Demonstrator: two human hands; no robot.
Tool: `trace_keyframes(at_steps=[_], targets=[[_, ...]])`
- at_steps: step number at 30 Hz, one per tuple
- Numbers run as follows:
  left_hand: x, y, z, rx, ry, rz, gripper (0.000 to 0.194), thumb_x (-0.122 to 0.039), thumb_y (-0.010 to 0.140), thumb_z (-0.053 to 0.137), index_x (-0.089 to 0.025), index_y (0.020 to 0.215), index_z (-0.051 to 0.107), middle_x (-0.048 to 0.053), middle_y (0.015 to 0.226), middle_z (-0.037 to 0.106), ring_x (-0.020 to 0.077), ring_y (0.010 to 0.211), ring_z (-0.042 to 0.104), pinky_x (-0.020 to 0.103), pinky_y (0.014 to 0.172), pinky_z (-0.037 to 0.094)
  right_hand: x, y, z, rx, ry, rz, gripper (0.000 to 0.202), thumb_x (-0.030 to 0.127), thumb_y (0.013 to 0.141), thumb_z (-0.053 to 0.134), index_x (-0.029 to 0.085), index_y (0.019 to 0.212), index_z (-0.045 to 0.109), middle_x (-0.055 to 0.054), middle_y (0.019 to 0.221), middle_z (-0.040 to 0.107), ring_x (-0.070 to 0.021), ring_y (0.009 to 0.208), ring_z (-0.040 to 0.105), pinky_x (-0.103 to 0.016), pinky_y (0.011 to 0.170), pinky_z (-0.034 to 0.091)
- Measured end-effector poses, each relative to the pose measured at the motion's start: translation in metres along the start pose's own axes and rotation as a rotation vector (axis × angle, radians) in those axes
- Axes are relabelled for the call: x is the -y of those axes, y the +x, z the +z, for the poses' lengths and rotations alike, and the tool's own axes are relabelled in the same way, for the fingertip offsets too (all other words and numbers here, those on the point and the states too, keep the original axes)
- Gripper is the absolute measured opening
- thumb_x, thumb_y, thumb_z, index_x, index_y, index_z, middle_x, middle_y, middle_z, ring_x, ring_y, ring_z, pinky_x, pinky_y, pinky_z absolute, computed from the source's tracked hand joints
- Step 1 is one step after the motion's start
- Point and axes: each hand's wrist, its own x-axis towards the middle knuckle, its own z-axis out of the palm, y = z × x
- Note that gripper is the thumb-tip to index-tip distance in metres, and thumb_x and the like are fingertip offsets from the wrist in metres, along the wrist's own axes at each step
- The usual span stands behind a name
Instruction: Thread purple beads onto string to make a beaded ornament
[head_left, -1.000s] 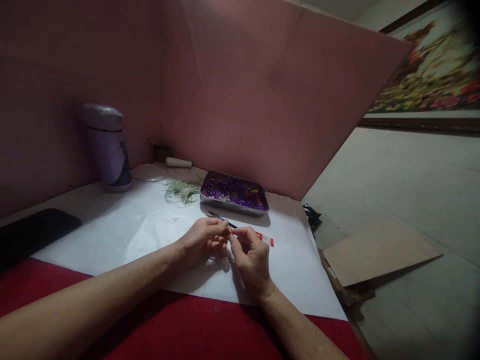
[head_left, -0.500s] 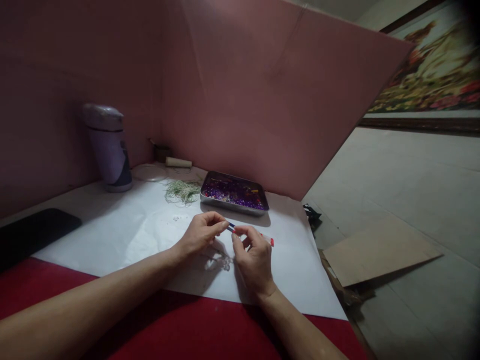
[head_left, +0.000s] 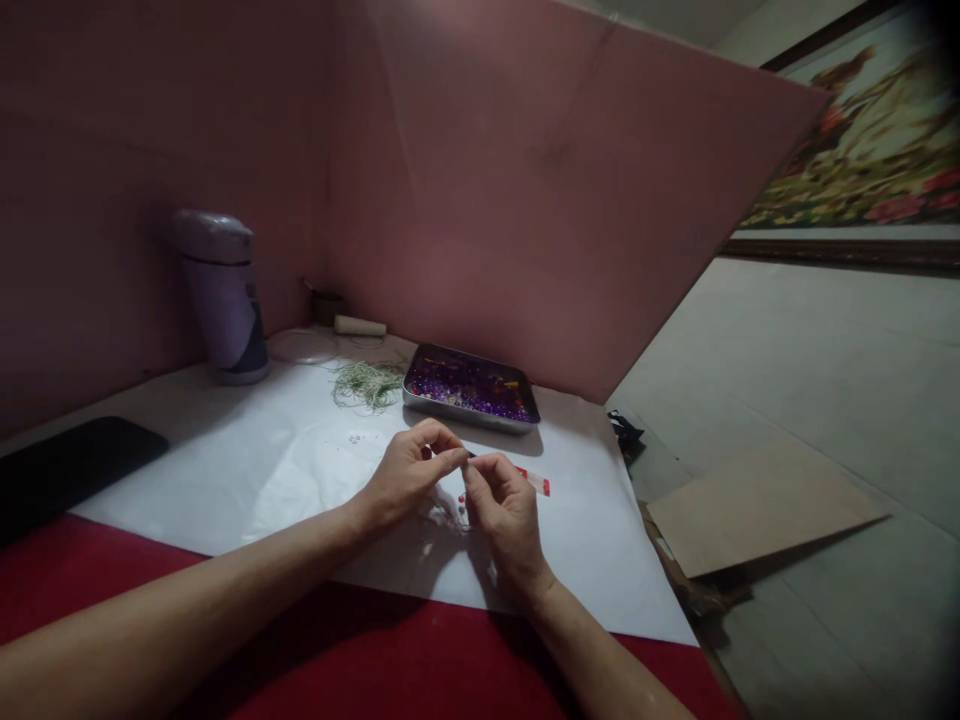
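Note:
My left hand (head_left: 421, 468) is pinched over the white paper, with a thin dark piece (head_left: 471, 454) at its fingertips. Most of that piece is hidden by the fingers. My right hand (head_left: 508, 515) is closed in a pinch too, its thumb and forefinger almost touching the left fingertips; what lies between them is too small to make out. Just below the fingertips hang small red beads (head_left: 462, 499), beside a blurred clear beaded strand (head_left: 442, 512) near the paper. Behind the right hand lies a small red-and-white packet (head_left: 536, 482).
A metal tray (head_left: 471, 412) of purple beads stands behind my hands, beside tangled green thread (head_left: 367, 386). Farther left are a lilac bottle (head_left: 225, 310) and a black flat object (head_left: 82, 460). A wooden-looking cylinder (head_left: 360, 326) lies by the pink wall (head_left: 510, 200).
The fingertips of both hands have come together, covering most of the dark blue-and-white piece that showed between them. Red beads now show below the fingers. The view has shifted slightly.

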Motion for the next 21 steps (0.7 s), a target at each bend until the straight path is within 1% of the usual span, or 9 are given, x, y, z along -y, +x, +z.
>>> trace_keyframes(at_steps=[5, 10, 13, 16, 18, 21], targets=[[-0.002, 0.0, 0.001, 0.011, -0.111, -0.135, 0.018, -0.032, 0.072, 0.063, -0.015, 0.067, 0.06, -0.001, 0.063, 0.054, 0.012, 0.062, 0.046, 0.024, 0.06, 0.035, -0.004, 0.001, -0.002, -0.038, -0.027, -0.026, 0.018, 0.034, 0.082, 0.057, 0.017, 0.078, 0.055, 0.005, 0.059, 0.048, -0.0077, 0.048, 0.044, -0.019, 0.045, 0.039], [0.004, 0.003, -0.001, -0.043, -0.124, -0.16, 0.021, -0.034, 0.077, 0.058, -0.015, 0.073, 0.062, 0.0, 0.068, 0.056, 0.0123, 0.064, 0.047, 0.024, 0.061, 0.035, -0.002, 0.001, -0.003, -0.102, -0.08, -0.047, 0.018, 0.033, 0.081, 0.058, 0.017, 0.075, 0.055, 0.005, 0.057, 0.049, -0.0082, 0.047, 0.044, -0.019, 0.045, 0.038], [0.008, 0.004, -0.002, -0.077, -0.138, -0.161, 0.017, -0.03, 0.075, 0.06, -0.015, 0.078, 0.064, 0.001, 0.071, 0.059, 0.0138, 0.069, 0.051, 0.024, 0.064, 0.038, 0.0, 0.001, -0.005, -0.157, -0.111, -0.076, 0.018, 0.033, 0.081, 0.058, 0.016, 0.074, 0.055, 0.004, 0.056, 0.05, -0.0081, 0.046, 0.043, -0.019, 0.043, 0.037], [0.011, 0.004, -0.003, -0.082, -0.14, -0.169, 0.012, -0.024, 0.071, 0.062, -0.015, 0.078, 0.064, 0.001, 0.073, 0.061, 0.0138, 0.07, 0.052, 0.025, 0.066, 0.039, 0.0, -0.001, -0.006, -0.208, -0.102, -0.111, 0.017, 0.033, 0.082, 0.056, 0.016, 0.077, 0.056, 0.004, 0.056, 0.049, -0.0082, 0.046, 0.043, -0.019, 0.042, 0.036], [0.012, 0.004, -0.002, -0.069, -0.138, -0.194, 0.01, -0.021, 0.068, 0.063, -0.015, 0.076, 0.064, 0.001, 0.07, 0.061, 0.0131, 0.067, 0.052, 0.025, 0.064, 0.039, 0.001, -0.002, -0.007, -0.232, -0.083, -0.127, 0.017, 0.033, 0.083, 0.056, 0.017, 0.078, 0.056, 0.005, 0.056, 0.048, -0.0079, 0.045, 0.042, -0.019, 0.042, 0.035], [0.012, 0.004, 0.0, -0.005, -0.169, -0.227, 0.008, -0.018, 0.067, 0.062, -0.014, 0.074, 0.063, 0.001, 0.065, 0.061, 0.0132, 0.064, 0.054, 0.026, 0.063, 0.04, 0.006, -0.003, -0.008, -0.284, -0.063, -0.16, 0.015, 0.032, 0.084, 0.056, 0.017, 0.08, 0.056, 0.005, 0.056, 0.047, -0.0077, 0.044, 0.041, -0.02, 0.042, 0.035]])
